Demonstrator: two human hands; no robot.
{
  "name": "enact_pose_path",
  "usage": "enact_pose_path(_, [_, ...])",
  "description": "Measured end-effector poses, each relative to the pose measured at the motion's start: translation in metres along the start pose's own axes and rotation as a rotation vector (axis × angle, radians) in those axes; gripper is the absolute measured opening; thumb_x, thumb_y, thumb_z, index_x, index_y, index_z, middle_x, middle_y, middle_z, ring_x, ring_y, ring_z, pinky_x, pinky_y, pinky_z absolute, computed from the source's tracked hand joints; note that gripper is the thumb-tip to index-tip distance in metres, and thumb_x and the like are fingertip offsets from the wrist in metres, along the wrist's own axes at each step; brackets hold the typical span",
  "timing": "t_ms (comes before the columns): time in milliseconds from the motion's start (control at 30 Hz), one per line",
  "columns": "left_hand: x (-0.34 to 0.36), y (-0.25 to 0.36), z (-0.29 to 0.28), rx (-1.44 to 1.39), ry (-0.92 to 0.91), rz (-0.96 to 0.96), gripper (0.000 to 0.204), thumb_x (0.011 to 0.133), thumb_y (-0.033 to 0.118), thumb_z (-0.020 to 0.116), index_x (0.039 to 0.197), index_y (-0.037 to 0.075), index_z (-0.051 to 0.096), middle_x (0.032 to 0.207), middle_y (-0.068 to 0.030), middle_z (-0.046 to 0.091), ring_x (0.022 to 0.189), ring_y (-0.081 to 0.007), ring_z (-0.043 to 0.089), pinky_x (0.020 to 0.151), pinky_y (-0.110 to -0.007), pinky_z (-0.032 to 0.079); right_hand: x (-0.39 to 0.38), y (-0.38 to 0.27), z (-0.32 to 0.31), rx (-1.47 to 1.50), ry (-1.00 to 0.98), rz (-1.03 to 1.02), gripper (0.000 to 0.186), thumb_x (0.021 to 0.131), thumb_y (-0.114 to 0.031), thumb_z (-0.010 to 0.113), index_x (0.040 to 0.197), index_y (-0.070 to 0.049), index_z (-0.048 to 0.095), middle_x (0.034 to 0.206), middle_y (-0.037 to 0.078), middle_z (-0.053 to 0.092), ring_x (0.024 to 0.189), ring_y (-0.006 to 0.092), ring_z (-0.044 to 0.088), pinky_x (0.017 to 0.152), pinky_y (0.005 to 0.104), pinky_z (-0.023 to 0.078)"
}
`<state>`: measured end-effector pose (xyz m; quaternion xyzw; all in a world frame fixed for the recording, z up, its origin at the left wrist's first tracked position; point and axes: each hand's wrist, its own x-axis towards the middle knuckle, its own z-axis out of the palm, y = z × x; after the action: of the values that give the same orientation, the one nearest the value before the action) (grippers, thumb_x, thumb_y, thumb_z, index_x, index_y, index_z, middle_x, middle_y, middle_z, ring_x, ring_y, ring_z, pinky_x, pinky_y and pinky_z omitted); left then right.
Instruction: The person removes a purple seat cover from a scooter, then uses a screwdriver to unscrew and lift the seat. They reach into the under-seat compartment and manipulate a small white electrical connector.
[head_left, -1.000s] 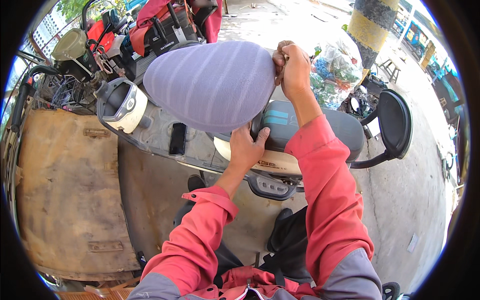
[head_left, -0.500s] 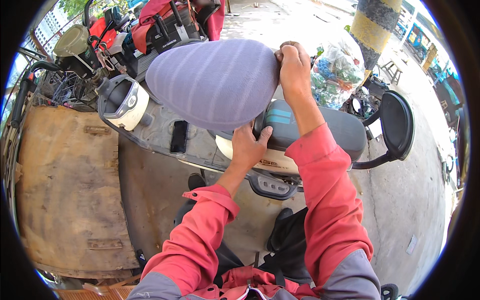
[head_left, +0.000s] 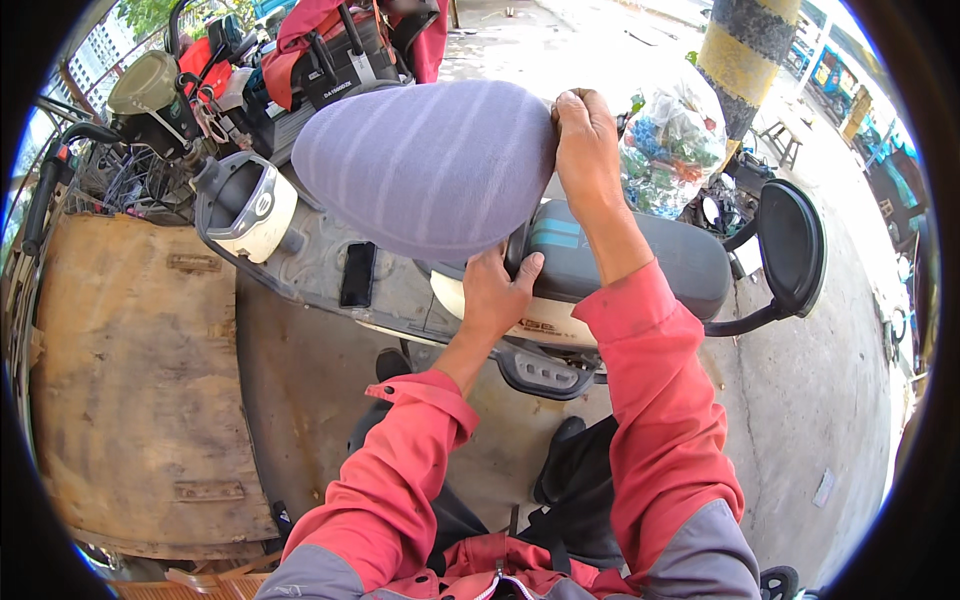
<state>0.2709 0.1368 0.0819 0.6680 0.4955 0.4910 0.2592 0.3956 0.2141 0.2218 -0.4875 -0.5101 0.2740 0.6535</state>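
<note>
Two hands are seen, both in red sleeves rising from the lower edge. The right hand (head_left: 588, 135) is raised with the forearm nearly straight up, fingers curled tight over the right end of one purple striped cover (head_left: 430, 165), which is pinched in its grip. The left hand (head_left: 497, 295) is set lower, under the cover's bottom edge, fingers closed on the fabric there and thumb laid against the front of the seat (head_left: 620, 265). The cover is held stretched and ballooned above the scooter (head_left: 400, 290), over the front of the seat and the footboard, its rear end touching the seat's nose. One dark seat with a teal patch is counted, and one black backrest (head_left: 790, 245) behind it on a bent bar. One black phone (head_left: 357, 273) is laid flat on the grey footboard, just below the cover. One white helmet (head_left: 250, 205) sits at the scooter's front, to the left of the cover. One clear plastic bag (head_left: 670, 150) is seen beyond the seat, filled with mixed coloured items too small to tell. One striped yellow-and-black post (head_left: 745, 60) stands behind the bag. One wooden board (head_left: 130, 380) lies on the ground to the left, well apart from the hands.
</note>
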Motion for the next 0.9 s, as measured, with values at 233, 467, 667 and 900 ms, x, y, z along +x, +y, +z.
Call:
enact_pose_path(233, [-0.001,0.002,0.001,0.016,0.024,0.025,0.043,0.09,0.023,0.073,0.125,-0.001,0.063,0.115,-0.0211,0.071,0.108,-0.0395,0.067,0.095,-0.042,0.049,0.018,0.008,-0.002,0.239,-0.025,0.127,0.027,0.089,-0.022,0.046,0.08,0.001,0.059,0.071,0.006,0.056,0.061,0.0149,0.048,0.052,0.0323,0.041])
enact_pose_path(467, [-0.001,0.002,0.0,0.016,0.011,0.014,0.044,0.091,0.025,0.073,0.124,-0.001,0.063,0.113,-0.0217,0.071,0.107,-0.0399,0.067,0.094,-0.042,0.049,0.01,0.005,-0.012,0.284,-0.103,0.16,0.027,0.09,-0.025,0.048,0.09,0.0,0.061,0.075,0.007,0.058,0.061,0.0155,0.051,0.05,0.0317,0.043])
enact_pose_path(667, [0.0,-0.003,0.002,0.022,0.019,0.015,0.043,0.091,0.025,0.073,0.123,-0.002,0.063,0.112,-0.0215,0.071,0.105,-0.0384,0.068,0.092,-0.042,0.05,-0.002,-0.001,0.001,-0.063,0.052,-0.037,0.033,0.097,-0.022,0.048,0.103,0.008,0.063,0.084,0.015,0.065,0.081,0.0201,0.06,0.077,0.0356,0.048])
enact_pose_path(900, [-0.002,-0.004,0.004,0.081,0.055,0.051,0.043,0.091,0.025,0.073,0.122,-0.002,0.064,0.113,-0.0218,0.071,0.106,-0.0398,0.067,0.093,-0.043,0.05,0.015,0.002,-0.012,0.274,-0.113,0.162,0.027,0.089,-0.019,0.045,0.092,0.001,0.062,0.073,0.005,0.055,0.06,0.0155,0.049,0.05,0.0314,0.04])
